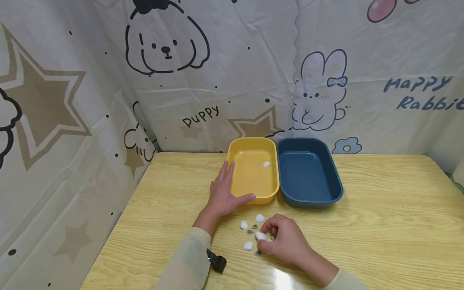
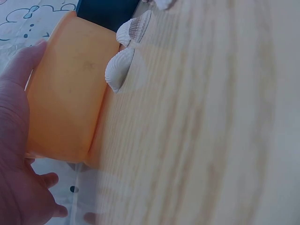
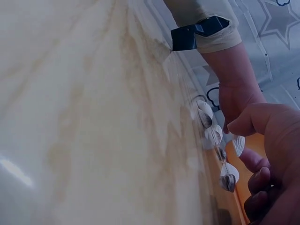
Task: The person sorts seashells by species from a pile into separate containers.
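My right hand (image 1: 288, 241) pinches a white ribbed seashell (image 1: 260, 236) between thumb and fingers, just above the table. The same seashell (image 3: 238, 144) shows at the fingertips in the right wrist view. My left hand (image 1: 225, 195) rests against the near left corner of the yellow tray (image 1: 250, 179), its fingers straight along the left side and its thumb at the near rim. Inside the tray lies one white shell (image 1: 266, 164). Around the right hand are loose white shells (image 1: 248, 245) and small dark shells (image 1: 250, 232) on the table.
A dark blue tray (image 1: 306, 177) stands right beside the yellow one, near the back edge of the wooden table (image 1: 391, 225). Printed cloth (image 1: 235, 80) hangs behind and at the left. A black wrist camera (image 1: 216, 262) sits on the left sleeve.
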{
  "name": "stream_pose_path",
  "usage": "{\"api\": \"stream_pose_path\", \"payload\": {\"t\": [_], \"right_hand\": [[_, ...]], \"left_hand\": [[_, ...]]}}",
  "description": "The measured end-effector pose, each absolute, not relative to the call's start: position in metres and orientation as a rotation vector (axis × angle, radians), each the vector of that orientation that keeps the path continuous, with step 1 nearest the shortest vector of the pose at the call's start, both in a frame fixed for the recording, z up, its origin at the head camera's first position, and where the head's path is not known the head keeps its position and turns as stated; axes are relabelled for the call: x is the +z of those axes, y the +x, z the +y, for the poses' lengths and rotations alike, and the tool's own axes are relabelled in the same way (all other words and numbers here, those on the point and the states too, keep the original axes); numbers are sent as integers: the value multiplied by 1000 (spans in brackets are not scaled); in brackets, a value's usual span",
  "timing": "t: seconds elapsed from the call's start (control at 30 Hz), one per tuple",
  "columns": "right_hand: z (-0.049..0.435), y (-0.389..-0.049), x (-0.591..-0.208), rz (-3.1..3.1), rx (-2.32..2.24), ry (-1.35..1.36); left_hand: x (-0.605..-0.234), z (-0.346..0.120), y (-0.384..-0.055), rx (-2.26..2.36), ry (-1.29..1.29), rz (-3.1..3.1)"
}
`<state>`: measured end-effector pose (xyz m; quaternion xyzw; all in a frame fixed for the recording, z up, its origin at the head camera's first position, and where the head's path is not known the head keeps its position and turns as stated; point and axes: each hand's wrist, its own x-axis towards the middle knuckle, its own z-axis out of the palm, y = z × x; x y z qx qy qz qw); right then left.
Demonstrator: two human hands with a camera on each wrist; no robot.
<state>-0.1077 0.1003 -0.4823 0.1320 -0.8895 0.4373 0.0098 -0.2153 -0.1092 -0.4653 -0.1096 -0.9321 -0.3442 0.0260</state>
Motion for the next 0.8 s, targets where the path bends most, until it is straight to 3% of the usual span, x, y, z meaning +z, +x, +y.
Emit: {"api": "stream_pose_path", "payload": {"t": [0.8], "right_hand": [[108,-111,-452,-2765,1401,413]], "left_hand": [[-465,-110,-215,-1063,-327,-2899]]}}
